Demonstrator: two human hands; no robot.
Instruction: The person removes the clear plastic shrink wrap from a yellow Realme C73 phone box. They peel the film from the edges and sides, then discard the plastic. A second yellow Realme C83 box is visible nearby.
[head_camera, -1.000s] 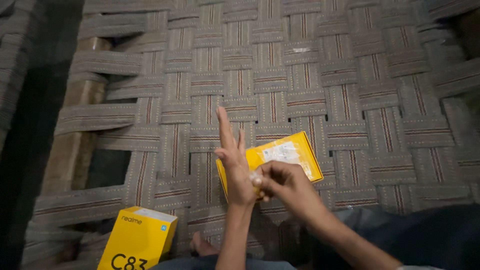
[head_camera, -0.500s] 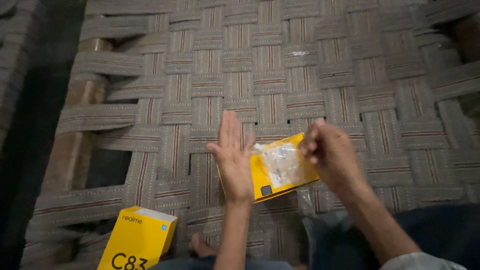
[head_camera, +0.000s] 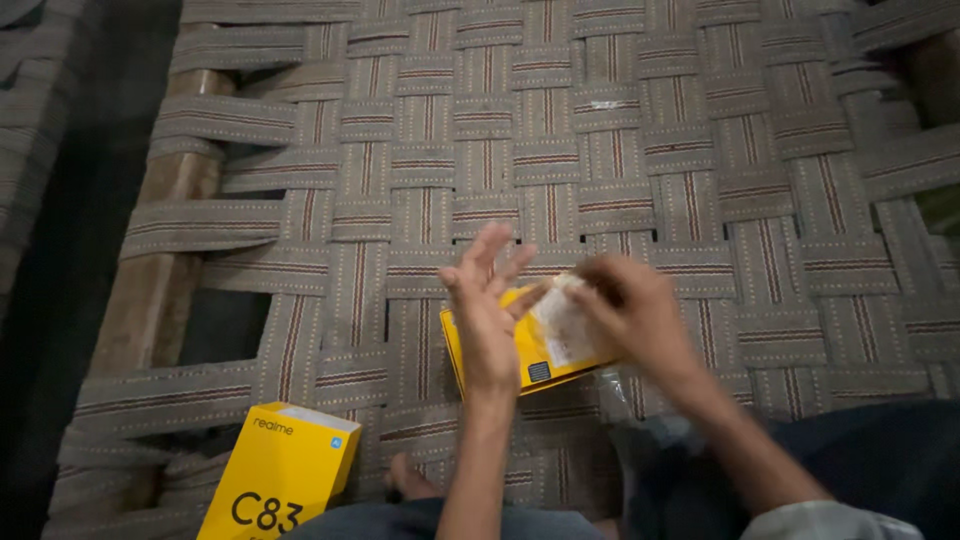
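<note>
A yellow cardboard box (head_camera: 520, 355) with a small dark sticker lies on the woven cot, right in front of me. My left hand (head_camera: 485, 305) stands edge-on at the box's left side, fingers spread, gripping nothing. My right hand (head_camera: 632, 310) hovers over the box's right part, blurred, and pinches a piece of clear plastic film (head_camera: 562, 315) that stretches across the top of the box toward my left fingers.
The cot's strap weave (head_camera: 600, 170) fills the view, with its wooden side rail (head_camera: 165, 260) and dark gaps at left. A second yellow box (head_camera: 275, 485) lies at the lower left. More clear plastic (head_camera: 620, 395) lies by my knee. A bare foot (head_camera: 408, 482) shows below.
My right hand pulled the film off to the right, then came back in over the box. My left fingers went from straight together to spread.
</note>
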